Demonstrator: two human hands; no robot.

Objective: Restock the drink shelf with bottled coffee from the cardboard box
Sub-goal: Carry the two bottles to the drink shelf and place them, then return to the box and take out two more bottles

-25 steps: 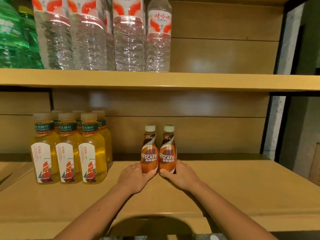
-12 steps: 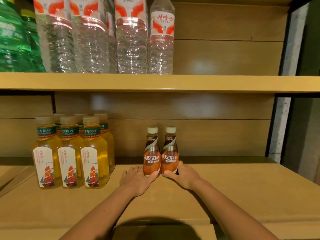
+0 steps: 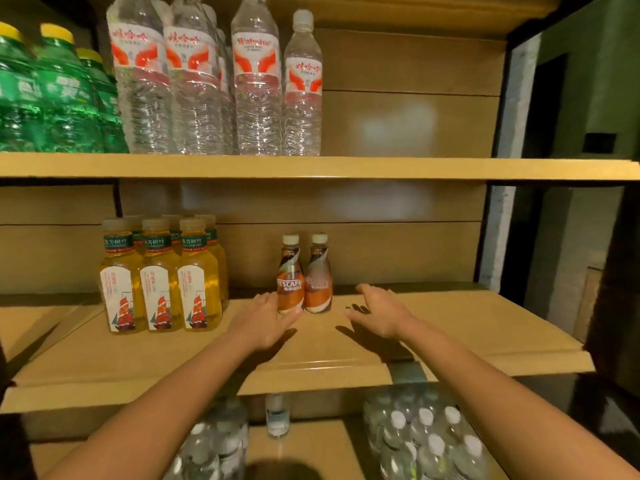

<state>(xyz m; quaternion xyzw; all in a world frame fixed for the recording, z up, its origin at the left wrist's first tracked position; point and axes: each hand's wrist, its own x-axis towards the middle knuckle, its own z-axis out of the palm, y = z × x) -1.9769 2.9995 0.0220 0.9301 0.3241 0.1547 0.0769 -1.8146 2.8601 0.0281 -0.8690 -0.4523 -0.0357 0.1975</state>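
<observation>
Two brown bottled coffees with white caps stand upright side by side on the middle wooden shelf [image 3: 450, 327]: the left coffee bottle [image 3: 290, 276] and the right coffee bottle [image 3: 318, 275]. My left hand [image 3: 266, 320] is flat, fingers straight, its fingertips overlapping the base of the left bottle. My right hand [image 3: 377, 311] hovers open to the right of the right bottle, apart from it. The cardboard box is out of view.
Several yellow tea bottles [image 3: 161, 278] stand left of the coffees. The upper shelf [image 3: 415, 168] carries clear water bottles [image 3: 207, 81] and green bottles [image 3: 52, 95]. Below the middle shelf sit packs of clear water bottles [image 3: 426, 434] and one small bottle [image 3: 277, 415].
Both hands have let go of the coffee bottles. My right hand moved off to the right and my left hand drew back slightly. The camera tilted down, showing the lower shelf.
</observation>
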